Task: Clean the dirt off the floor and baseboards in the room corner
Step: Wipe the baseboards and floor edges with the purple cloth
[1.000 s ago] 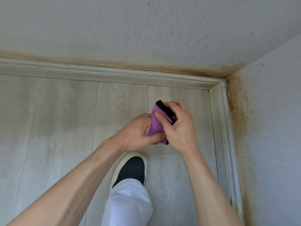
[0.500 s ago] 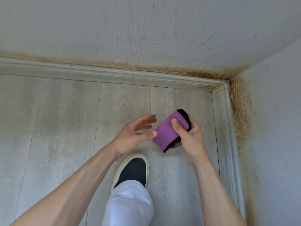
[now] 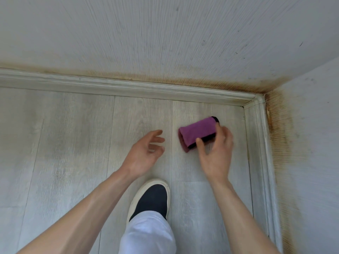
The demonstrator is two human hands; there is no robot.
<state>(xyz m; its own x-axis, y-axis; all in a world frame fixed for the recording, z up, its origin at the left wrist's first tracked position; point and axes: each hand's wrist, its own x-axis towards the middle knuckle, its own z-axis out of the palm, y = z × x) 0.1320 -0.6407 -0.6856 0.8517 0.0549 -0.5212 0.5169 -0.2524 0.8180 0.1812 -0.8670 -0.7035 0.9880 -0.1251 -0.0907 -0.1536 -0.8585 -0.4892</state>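
The right hand (image 3: 215,153) holds a folded purple cloth (image 3: 198,132) with a dark edge, thumb on the near side and fingers curled over the far end, just above the floor (image 3: 73,143) near the room corner; whether the cloth touches the boards cannot be told. The left hand (image 3: 145,153) hangs beside it, apart from the cloth, fingers loosely spread and holding nothing. The far baseboard (image 3: 128,87) and the right baseboard (image 3: 260,143) meet at the corner, close to the cloth's right. Brown-orange staining (image 3: 278,125) runs along the wall (image 3: 165,33) just above both baseboards, heaviest at the corner. A dark slip-on shoe (image 3: 152,198) with a pale sole stands on the floor below the hands, under a white trouser leg (image 3: 148,235).
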